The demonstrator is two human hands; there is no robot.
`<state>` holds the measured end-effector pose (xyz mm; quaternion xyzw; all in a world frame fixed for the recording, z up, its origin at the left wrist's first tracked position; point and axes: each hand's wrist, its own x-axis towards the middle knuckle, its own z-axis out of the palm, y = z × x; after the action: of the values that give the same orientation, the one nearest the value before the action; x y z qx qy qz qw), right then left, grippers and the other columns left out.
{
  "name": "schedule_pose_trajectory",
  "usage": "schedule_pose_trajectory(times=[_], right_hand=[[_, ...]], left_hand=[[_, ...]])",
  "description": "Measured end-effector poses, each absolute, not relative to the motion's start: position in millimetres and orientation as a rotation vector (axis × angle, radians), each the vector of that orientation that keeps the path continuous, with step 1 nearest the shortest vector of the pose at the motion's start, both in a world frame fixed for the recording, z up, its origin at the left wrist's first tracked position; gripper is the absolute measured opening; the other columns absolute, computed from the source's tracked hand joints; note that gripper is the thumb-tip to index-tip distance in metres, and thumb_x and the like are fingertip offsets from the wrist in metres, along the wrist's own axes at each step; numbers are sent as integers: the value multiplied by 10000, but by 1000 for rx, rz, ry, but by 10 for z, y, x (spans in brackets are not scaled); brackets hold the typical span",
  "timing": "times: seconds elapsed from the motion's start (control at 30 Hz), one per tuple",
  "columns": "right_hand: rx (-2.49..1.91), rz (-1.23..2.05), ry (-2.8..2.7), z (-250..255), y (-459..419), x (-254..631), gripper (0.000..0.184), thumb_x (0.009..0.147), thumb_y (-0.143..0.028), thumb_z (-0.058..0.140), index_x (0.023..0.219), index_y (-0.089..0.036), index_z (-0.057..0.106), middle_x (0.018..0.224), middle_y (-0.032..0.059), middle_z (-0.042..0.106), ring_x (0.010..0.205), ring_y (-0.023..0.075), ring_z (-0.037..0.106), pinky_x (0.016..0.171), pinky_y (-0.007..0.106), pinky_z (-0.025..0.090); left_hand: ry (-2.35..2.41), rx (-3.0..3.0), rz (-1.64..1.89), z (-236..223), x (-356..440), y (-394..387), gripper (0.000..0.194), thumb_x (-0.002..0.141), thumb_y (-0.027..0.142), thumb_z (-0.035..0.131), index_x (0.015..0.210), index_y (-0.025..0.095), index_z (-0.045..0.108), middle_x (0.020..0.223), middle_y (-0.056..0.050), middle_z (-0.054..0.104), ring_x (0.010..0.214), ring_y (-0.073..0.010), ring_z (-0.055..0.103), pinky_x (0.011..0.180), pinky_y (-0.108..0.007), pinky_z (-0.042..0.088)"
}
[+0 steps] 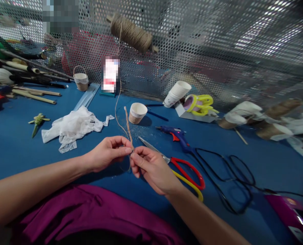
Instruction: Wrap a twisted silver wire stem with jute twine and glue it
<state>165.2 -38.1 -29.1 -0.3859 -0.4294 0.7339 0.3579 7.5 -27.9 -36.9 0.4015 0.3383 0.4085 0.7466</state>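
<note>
My left hand [108, 153] and my right hand [153, 168] meet above the blue table [18, 149], both pinched on a thin stick wrapped in jute twine [128, 126] that points up and away from me. A loose strand of twine [117, 102] runs from the stick up to a spool [131, 33] mounted on the perforated metal screen. Scissors with red and yellow handles [184, 170] lie just right of my right hand, partly under it.
A twine-wrapped paper cup [137, 113], a blue glue gun [178, 136] with a black cord, stacked white cups [177, 92], a yellow tape dispenser [200, 103], white lace [72, 127], bamboo sticks [34, 92] and wrapped cups at right lie around. A person sits behind the screen.
</note>
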Motion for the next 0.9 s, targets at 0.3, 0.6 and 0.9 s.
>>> schedule_pose_trajectory(times=[0.3,0.6,0.9], right_hand=[[-927,2093,-1000,-298,-366,1639,252,667,-335,703,658,-167,516,563,-45,540,452,54,461,407,177,346],[-1296,1324,-1613,-276,-399,1659,112,763,-265,583,712,-179,534,556,-30,536,506,95,514,493,228,433],[-1173,1511,-1542,-282,-394,1669,141,769,-308,577,745,-173,543,617,-12,563,539,98,532,490,226,449]], left_hand=[[708,856,839,-360,54,-247,275,615,296,737,697,121,542,568,34,541,462,-34,412,457,-177,276],[885,1051,956,-352,101,-289,243,675,325,674,694,121,543,611,47,496,476,-34,376,455,-187,265],[817,960,897,-369,90,-285,257,664,336,685,713,130,540,594,40,507,475,-43,394,459,-194,257]])
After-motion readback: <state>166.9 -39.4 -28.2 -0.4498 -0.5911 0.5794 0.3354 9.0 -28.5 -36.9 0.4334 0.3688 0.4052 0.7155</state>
